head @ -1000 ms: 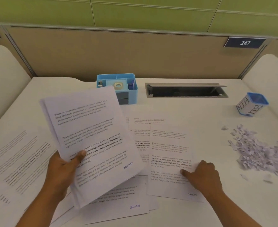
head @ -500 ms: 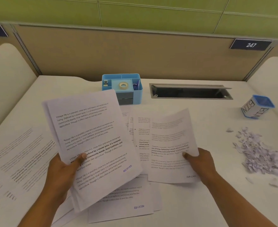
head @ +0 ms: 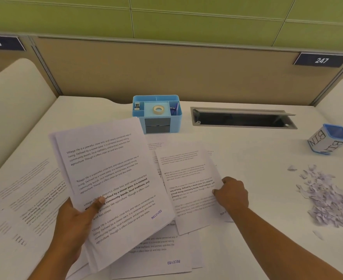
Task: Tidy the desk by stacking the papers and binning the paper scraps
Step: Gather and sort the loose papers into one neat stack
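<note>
Left of our left hand (head: 71, 225), loose pages (head: 25, 199) lie flat on the desk (head: 247, 154). That hand grips a stack of papers (head: 110, 178), thumb on top. Our right hand (head: 232, 194) pinches one sheet (head: 188, 188) by its edge. Right of this hand sits the heap of paper scraps (head: 328, 201), with the little bin (head: 330, 141) past it.

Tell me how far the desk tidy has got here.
Partly done: the left hand holds a stack of gathered sheets. In hand: the right hand pinches one more sheet. Left: loose sheets lie on the desk, and the scrap pile sits outside the bin.
</note>
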Demonstrator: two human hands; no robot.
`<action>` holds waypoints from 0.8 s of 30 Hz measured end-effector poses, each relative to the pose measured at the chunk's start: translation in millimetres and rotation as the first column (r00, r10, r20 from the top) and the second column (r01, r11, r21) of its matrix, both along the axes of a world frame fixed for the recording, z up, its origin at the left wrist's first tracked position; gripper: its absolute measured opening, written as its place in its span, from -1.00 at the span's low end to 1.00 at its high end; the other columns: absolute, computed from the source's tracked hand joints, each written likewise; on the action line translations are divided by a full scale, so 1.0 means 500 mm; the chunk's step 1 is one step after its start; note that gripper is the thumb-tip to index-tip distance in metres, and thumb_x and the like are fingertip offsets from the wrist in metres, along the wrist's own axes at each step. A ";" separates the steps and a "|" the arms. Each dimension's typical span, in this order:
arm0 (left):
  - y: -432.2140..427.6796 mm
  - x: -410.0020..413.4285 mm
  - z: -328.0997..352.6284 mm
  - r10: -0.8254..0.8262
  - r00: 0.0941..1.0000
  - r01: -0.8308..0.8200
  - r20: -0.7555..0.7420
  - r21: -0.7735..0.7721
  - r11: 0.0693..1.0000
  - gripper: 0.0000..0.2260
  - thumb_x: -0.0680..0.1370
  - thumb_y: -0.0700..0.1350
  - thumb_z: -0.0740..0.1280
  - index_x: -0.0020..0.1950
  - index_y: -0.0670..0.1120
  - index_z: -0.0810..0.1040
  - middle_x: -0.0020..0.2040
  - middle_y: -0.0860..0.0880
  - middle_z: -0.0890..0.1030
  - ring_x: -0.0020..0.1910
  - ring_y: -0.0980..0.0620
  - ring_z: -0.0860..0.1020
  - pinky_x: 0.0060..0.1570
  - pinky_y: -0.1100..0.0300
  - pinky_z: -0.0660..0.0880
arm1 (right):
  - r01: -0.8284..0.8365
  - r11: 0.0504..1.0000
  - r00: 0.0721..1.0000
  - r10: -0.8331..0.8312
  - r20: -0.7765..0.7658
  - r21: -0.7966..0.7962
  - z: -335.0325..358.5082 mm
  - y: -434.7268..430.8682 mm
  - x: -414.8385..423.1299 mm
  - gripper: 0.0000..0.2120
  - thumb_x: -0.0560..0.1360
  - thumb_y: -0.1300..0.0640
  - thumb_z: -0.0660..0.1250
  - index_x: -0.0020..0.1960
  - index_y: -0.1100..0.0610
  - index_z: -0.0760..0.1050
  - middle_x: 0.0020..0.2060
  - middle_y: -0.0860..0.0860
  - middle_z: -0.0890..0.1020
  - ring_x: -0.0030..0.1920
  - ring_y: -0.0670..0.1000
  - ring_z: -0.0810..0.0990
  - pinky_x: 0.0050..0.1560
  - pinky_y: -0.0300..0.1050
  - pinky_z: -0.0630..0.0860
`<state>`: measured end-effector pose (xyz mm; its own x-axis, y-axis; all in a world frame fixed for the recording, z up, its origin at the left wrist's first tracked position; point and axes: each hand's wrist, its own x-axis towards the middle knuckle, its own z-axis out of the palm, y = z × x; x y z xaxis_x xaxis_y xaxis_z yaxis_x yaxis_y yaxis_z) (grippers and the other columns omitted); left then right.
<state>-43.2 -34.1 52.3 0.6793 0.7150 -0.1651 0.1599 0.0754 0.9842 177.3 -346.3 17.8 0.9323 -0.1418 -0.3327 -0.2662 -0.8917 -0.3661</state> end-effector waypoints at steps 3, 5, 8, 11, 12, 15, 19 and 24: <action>-0.003 0.000 -0.003 -0.003 1.000 0.003 -0.004 -0.006 1.000 -0.70 0.40 -0.14 0.52 0.02 0.19 0.61 -0.03 0.14 0.71 -0.02 0.05 0.67 -0.02 0.05 0.57 | -0.009 0.999 1.000 0.008 0.013 0.041 -0.005 0.001 0.000 -0.55 0.44 0.03 0.46 0.31 0.04 0.50 0.16 0.07 0.60 0.11 0.14 0.60 -0.03 -0.10 0.49; -0.009 0.003 -0.004 -0.002 1.000 0.002 -0.007 -0.007 1.000 -0.72 0.40 -0.12 0.52 0.02 0.17 0.60 -0.03 0.15 0.70 -0.04 0.05 0.67 -0.09 0.12 0.57 | -0.015 0.998 0.999 0.014 0.029 0.069 -0.005 0.000 0.001 -0.64 0.43 0.08 0.46 0.22 0.06 0.55 0.09 0.03 0.63 0.03 0.09 0.60 -0.10 -0.17 0.41; -0.017 0.010 -0.004 -0.012 1.000 0.012 -0.010 -0.015 1.000 -0.73 0.39 -0.09 0.52 0.02 0.16 0.60 -0.08 0.16 0.72 -0.08 0.09 0.68 -0.18 0.19 0.57 | 0.013 0.991 0.997 -0.022 0.068 0.134 -0.008 -0.006 0.000 -0.73 0.40 0.16 0.47 0.09 0.08 0.56 -0.02 0.01 0.65 -0.12 0.04 0.55 -0.14 -0.17 0.41; -0.021 0.012 -0.005 -0.022 1.000 0.022 -0.010 -0.005 1.000 -0.69 0.39 -0.10 0.52 0.08 0.14 0.60 -0.04 0.14 0.72 -0.06 0.10 0.68 -0.14 0.18 0.57 | 0.080 0.974 0.989 -0.104 0.103 0.211 -0.008 -0.022 0.003 -0.74 0.36 0.20 0.49 -0.01 0.10 0.48 -0.11 0.02 0.62 -0.19 0.04 0.56 -0.25 -0.17 0.44; -0.021 0.013 -0.006 -0.020 1.000 0.020 -0.012 -0.001 1.000 -0.68 0.40 -0.10 0.52 0.10 0.14 0.60 -0.02 0.14 0.71 -0.05 0.08 0.67 -0.15 0.19 0.57 | 0.101 0.966 0.986 -0.129 0.106 0.239 -0.007 -0.028 0.004 -0.70 0.35 0.20 0.50 -0.02 0.09 0.44 -0.13 0.01 0.61 -0.21 0.03 0.55 -0.28 -0.17 0.44; -0.018 0.016 -0.010 -0.015 1.000 0.015 -0.023 -0.002 1.000 -0.72 0.38 -0.09 0.53 0.03 0.14 0.61 -0.09 0.18 0.72 -0.09 0.12 0.67 -0.21 0.23 0.56 | 0.150 0.937 0.979 -0.186 0.088 0.315 0.000 -0.049 0.011 -0.60 0.33 0.19 0.54 0.05 0.08 0.41 -0.15 -0.02 0.58 -0.12 0.08 0.58 -0.14 -0.10 0.49; -0.018 0.016 -0.015 -0.021 0.999 0.021 -0.029 -0.006 1.000 -0.73 0.36 -0.05 0.53 0.00 0.19 0.61 -0.12 0.24 0.72 -0.14 0.18 0.68 -0.25 0.25 0.56 | 0.083 0.959 0.981 -0.126 0.145 0.272 0.011 -0.082 0.019 -0.77 0.36 0.08 0.52 -0.26 0.09 0.46 -0.30 -0.02 0.62 -0.31 0.03 0.59 -0.36 -0.19 0.39; -0.018 0.021 -0.021 -0.020 0.999 0.020 -0.032 -0.014 1.000 -0.73 0.37 -0.04 0.52 0.01 0.19 0.60 -0.11 0.24 0.72 -0.12 0.17 0.68 -0.25 0.25 0.56 | 0.027 0.915 0.972 -0.117 0.202 0.402 0.031 -0.122 0.014 -0.82 0.43 0.07 0.49 -0.30 0.04 0.56 -0.39 -0.07 0.65 -0.40 -0.04 0.62 -0.46 -0.23 0.38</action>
